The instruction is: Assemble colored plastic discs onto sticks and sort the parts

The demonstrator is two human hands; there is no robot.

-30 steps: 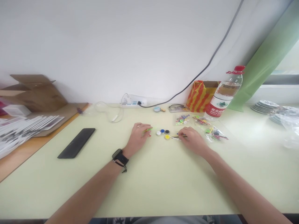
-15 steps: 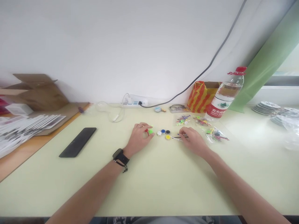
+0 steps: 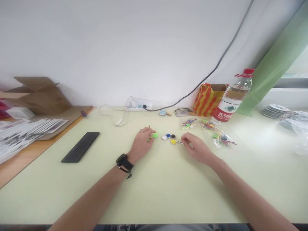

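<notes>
My left hand (image 3: 141,142) rests on the pale green desk (image 3: 154,186), fingers closed on a small green piece (image 3: 154,136) with a thin red stick (image 3: 149,131) standing up from it. My right hand (image 3: 193,146) lies to the right, fingers pinched on thin sticks (image 3: 180,142) that point left. Between the hands sit small round pieces: white (image 3: 164,138), blue (image 3: 168,135), black (image 3: 173,136) and yellow (image 3: 173,141). A watch (image 3: 123,161) is on my left wrist.
Clear bags of coloured sticks (image 3: 222,138) lie right of my right hand, near a water bottle (image 3: 232,98) and a striped bag (image 3: 204,100). A black phone (image 3: 80,146) lies to the left. A power strip (image 3: 138,105), glasses (image 3: 183,111), papers (image 3: 26,131) and stacked discs (image 3: 274,110) ring the desk.
My left hand turned the green piece so that the red stick now stands upright. My right hand slid a little left with its sticks.
</notes>
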